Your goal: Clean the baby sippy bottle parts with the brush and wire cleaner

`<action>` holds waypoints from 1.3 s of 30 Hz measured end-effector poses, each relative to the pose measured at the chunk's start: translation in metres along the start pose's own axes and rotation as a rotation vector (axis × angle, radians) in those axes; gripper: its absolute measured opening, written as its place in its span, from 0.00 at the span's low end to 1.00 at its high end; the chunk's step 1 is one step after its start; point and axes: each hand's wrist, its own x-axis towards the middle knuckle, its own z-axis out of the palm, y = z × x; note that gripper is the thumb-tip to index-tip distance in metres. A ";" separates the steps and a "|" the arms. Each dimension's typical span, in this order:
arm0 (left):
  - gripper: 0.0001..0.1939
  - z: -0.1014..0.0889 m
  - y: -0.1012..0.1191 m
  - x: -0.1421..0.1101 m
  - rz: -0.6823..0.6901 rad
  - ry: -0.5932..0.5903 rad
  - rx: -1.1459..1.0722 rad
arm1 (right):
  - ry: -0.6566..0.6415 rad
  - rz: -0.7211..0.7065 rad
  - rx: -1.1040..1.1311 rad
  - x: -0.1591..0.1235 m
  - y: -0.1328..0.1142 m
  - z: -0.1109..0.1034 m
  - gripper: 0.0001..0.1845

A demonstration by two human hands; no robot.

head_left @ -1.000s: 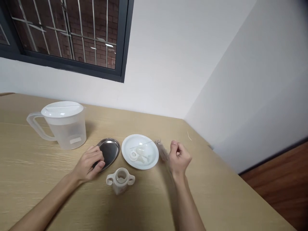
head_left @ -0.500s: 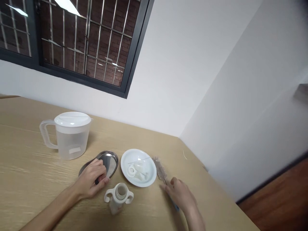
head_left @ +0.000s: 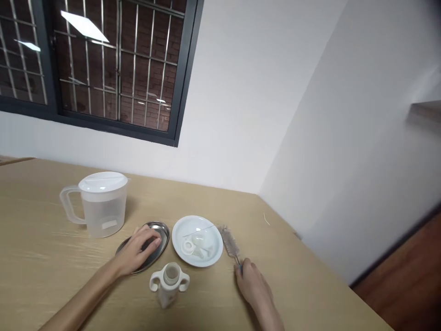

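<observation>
Wall (head_left: 241, 92) stands beyond the plate (head_left: 203, 263), wood-grain table (head_left: 310, 285) beneath it, barred window (head_left: 118, 73) behind to its left. Left of the plate, a metal tray (head_left: 163, 239) lies under the loosely spread left hand (head_left: 139, 250); right of the plate, the right hand (head_left: 253, 282) grips a brush (head_left: 229, 241).

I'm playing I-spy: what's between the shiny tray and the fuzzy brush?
In the head view, a white plate lies between the tray and the brush.
</observation>
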 end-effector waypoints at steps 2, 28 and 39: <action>0.16 -0.003 0.011 0.017 -0.021 -0.064 -0.041 | 0.010 0.025 0.049 -0.003 -0.002 0.002 0.15; 0.06 0.083 0.047 0.155 0.305 -0.532 0.289 | 0.212 0.054 0.197 -0.014 -0.014 0.002 0.11; 0.15 0.032 0.037 0.118 0.065 -0.249 -0.002 | 0.337 -0.020 0.239 -0.013 -0.008 0.010 0.12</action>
